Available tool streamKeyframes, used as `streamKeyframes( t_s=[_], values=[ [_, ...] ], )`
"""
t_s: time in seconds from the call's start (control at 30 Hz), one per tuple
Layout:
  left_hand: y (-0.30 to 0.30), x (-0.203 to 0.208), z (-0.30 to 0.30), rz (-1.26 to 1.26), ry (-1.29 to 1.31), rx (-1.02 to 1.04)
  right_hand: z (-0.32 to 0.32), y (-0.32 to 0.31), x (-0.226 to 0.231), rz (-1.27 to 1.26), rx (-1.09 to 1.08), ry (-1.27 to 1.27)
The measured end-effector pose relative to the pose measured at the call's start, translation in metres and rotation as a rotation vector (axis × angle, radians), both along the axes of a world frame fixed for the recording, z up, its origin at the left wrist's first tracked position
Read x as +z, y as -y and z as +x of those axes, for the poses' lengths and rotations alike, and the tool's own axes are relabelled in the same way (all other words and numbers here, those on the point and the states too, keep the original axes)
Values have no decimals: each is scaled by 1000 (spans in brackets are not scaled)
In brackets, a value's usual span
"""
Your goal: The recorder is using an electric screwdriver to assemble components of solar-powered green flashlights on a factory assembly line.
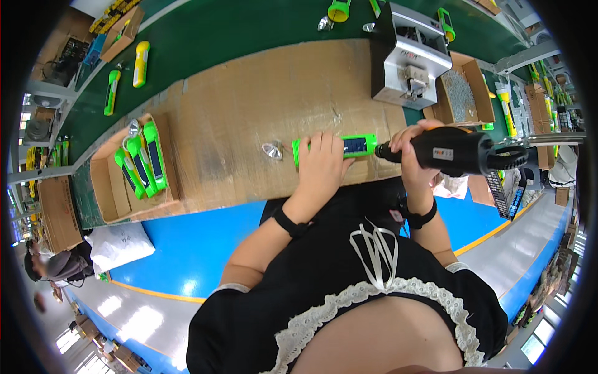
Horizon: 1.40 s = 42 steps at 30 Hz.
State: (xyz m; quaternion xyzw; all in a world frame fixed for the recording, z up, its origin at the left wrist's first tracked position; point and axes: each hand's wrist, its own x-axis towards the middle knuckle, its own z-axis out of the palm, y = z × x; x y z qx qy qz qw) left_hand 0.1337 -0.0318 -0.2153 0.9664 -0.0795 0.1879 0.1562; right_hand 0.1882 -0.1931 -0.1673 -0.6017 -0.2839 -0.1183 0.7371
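Observation:
A green flashlight body [356, 146] with a dark solar panel lies on the cardboard sheet in front of me. My left hand [322, 163] wraps over its wide end and holds it down. Beside that end rests a loose silver reflector [272, 150], which a thin wire seems to join to the body. In my right hand [412, 153] is a black electric screwdriver [445, 151], held level. Its tip points left and meets, or nearly meets, the narrow end of the flashlight body; exact contact is too small to tell.
At the left, an open cardboard box [103, 187] holds several green flashlight bodies. Two more flashlights, one yellow [141, 64] and one green [112, 92], lie on the green bench beyond it. A metal machine [408, 68] stands at the back right, next to a box of small screws [460, 93].

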Motion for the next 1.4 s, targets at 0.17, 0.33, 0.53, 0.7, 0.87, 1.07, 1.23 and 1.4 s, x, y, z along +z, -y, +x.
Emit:
streamKeyframes(
  t_s=[0.17,0.33,0.53,0.7,0.87,1.07,1.23,1.4],
  values=[
    [3,3,3,9,-18,8,-1,0,0,-39,-20,10],
    [13,3,24,-191,-89,-144,4,2,-3,-167,-88,-99],
    [0,38,39,-215,-326,-255,11,25,39,181,-86,-31],
    [-15,104,170,-284,-408,-103,26,48,61,199,-306,120],
    [-19,41,324,-198,-210,302,36,30,56,182,-255,37],
    [-25,-9,352,-179,-267,206,40,48,40,6,-258,62],
    [-43,29,310,-368,305,-149,42,57,37,25,-306,35],
    [-41,65,279,-417,508,-269,49,59,35,3,-322,65]
  ],
)
